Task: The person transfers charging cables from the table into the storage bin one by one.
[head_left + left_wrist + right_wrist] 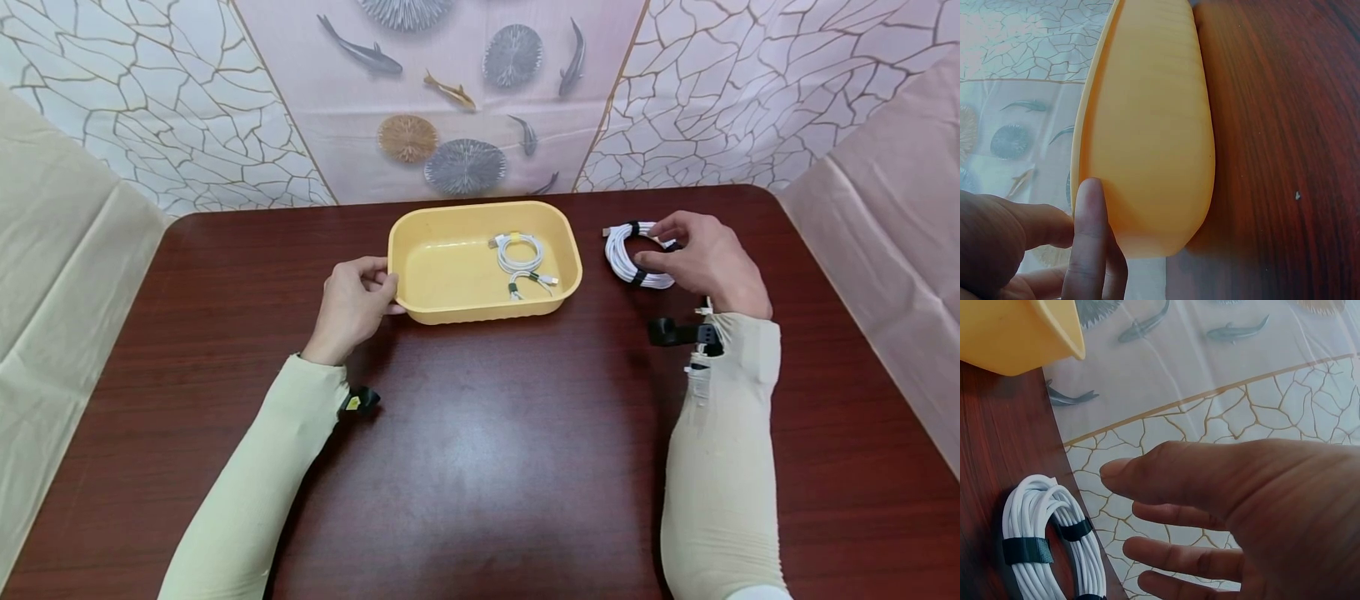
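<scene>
At the left end of the yellow tray [450, 287], we are pinching the side with our left hand [351, 304]. Our right hand [708, 258] is hovering by the strapped white cable coil [619, 258], thumb and fingers spreading wide. That coil is lying on the brown table [480, 467], right of the tray; two smaller cables [519, 268] are sitting inside the tray.

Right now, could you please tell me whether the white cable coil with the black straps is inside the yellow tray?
No, the white cable coil lies on the wood-grain table, beside the yellow tray.
</scene>
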A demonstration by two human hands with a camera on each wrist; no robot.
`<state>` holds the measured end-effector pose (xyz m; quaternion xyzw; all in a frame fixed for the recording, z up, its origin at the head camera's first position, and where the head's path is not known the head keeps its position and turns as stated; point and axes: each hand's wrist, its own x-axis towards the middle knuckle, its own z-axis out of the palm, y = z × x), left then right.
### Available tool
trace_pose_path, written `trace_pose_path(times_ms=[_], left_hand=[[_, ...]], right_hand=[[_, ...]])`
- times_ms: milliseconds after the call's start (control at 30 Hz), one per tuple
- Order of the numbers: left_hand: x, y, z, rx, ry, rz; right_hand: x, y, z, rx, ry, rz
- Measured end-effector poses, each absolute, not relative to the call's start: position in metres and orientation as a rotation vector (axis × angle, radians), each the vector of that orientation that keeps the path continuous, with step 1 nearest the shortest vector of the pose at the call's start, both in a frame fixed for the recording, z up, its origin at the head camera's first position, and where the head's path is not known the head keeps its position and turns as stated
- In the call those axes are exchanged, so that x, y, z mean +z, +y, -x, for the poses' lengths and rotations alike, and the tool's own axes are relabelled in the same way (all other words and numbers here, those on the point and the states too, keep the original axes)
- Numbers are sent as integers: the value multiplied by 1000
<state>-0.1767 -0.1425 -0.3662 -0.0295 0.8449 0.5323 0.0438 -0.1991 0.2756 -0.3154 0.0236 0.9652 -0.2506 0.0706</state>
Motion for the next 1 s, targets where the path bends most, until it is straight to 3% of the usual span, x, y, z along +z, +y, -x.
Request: trace_pose_path(times_ms=[1000], left_hand=[[-366, -142, 177, 1626, 2574, 101]], right_hand=[[-318, 294, 194, -705, 2903, -146]])
